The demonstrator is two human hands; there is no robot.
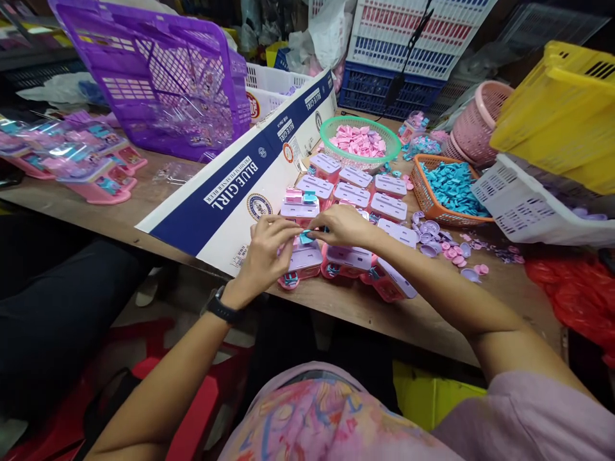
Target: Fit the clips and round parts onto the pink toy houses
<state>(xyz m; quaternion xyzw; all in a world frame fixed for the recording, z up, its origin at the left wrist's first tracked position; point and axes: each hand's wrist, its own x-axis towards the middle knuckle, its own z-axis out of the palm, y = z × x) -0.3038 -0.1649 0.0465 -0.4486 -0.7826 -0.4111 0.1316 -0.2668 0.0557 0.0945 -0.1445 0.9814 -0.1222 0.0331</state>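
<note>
Between the fingertips of my left hand (269,253) and my right hand (342,225) is a small teal plastic piece (305,237), pinched from both sides. It is just above the lilac top of a pink toy unit (303,257) at the near left of a group; contact with the top cannot be made out. Behind my fingers, another toy unit (300,209) carries a pink and a teal piece on its top. Several more units with slotted lilac tops (353,195) stand in rows around my right hand.
A green basket of pink pieces (358,142) and an orange basket of teal pieces (451,189) stand beyond. Loose lilac cups (431,240) lie at right. A printed cardboard panel (250,186) rises at left, before a purple basket (168,83) and finished-looking toys (103,176).
</note>
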